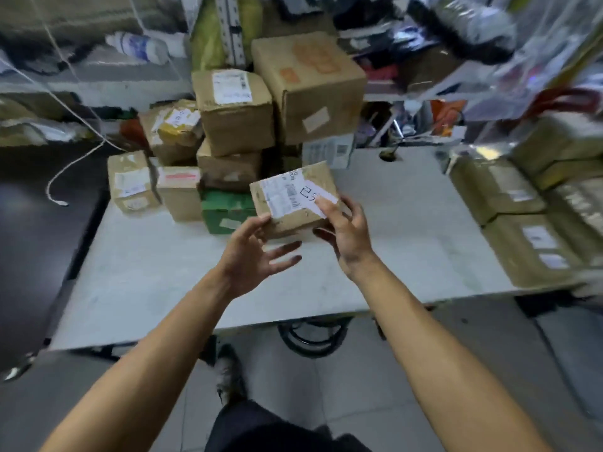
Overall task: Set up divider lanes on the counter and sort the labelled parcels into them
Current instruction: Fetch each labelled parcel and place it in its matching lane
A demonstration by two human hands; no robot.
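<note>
A small brown cardboard parcel (287, 207) with a white shipping label and a handwritten mark hangs above the white counter (156, 275). My right hand (342, 233) grips its right side, fingers on the label and thumb beneath. With fingers spread, my left hand (251, 256) touches the parcel's lower left corner with the thumb. Behind it stands a pile of labelled cardboard parcels (235, 112), including a large box (310, 83) and a green box (225, 210).
More wrapped brown parcels (522, 230) lie stacked along the counter's right edge. A white cable (65, 177) dangles at the left over a dark surface. Cluttered shelves with plastic sheeting fill the back. A coil of black cable (310, 337) lies under the counter.
</note>
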